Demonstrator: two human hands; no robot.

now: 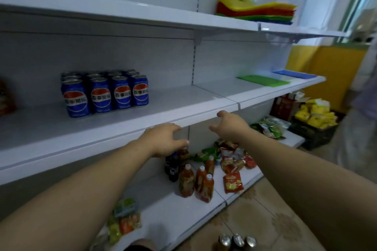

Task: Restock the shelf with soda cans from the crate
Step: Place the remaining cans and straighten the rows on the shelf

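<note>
Several blue soda cans (pixel 105 92) stand in tidy rows on the middle white shelf (pixel 183 106), left of centre. My left hand (pixel 163 139) and my right hand (pixel 229 124) both hover in front of that shelf's front edge, to the right of the cans, fingers loosely spread and holding nothing. At the bottom edge of the view, three silver can tops (pixel 237 240) show near the floor. The crate itself is not visible.
Juice bottles (pixel 196 181) and red snack packets (pixel 233 181) fill the bottom shelf. Coloured plastic trays (pixel 257 11) lie on the top shelf, green (pixel 263 80) and blue (pixel 293 74) mats on the middle one. Yellow packages (pixel 314 115) sit on a dark crate at right, beside a person.
</note>
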